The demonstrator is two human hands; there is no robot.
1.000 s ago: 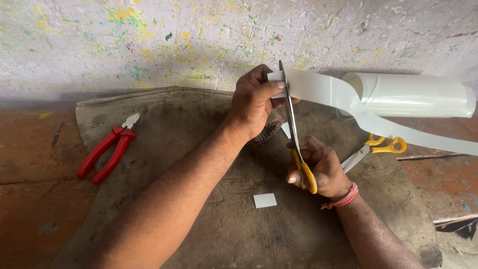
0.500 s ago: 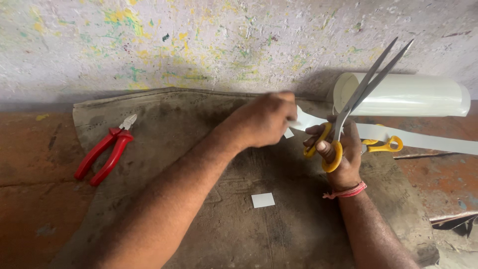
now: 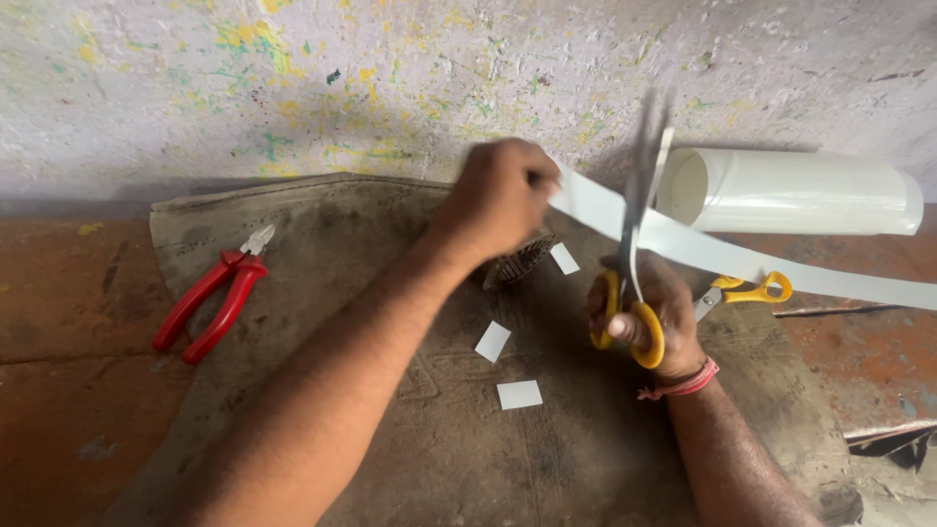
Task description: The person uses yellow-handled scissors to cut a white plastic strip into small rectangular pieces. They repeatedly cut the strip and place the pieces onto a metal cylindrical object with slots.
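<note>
A dark mat [image 3: 410, 459] fills the frame's centre, its lower middle bare. Above it the white strip [image 3: 703, 249] runs from right edge to the left hand [image 3: 498, 200], fingers pinching its end. The right hand [image 3: 649, 307], fingers through yellow-handled scissors [image 3: 630, 293], holds blurred blades at the strip's edge

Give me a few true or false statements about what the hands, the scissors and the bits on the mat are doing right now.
1. The right hand holds yellow-handled scissors. True.
2. The left hand holds the red pliers. False: it grips the white strip; the pliers lie untouched on the mat.
3. Three white cut pieces lie on the mat. True.
4. The white roll stands upright. False: it lies on its side by the wall.
</note>
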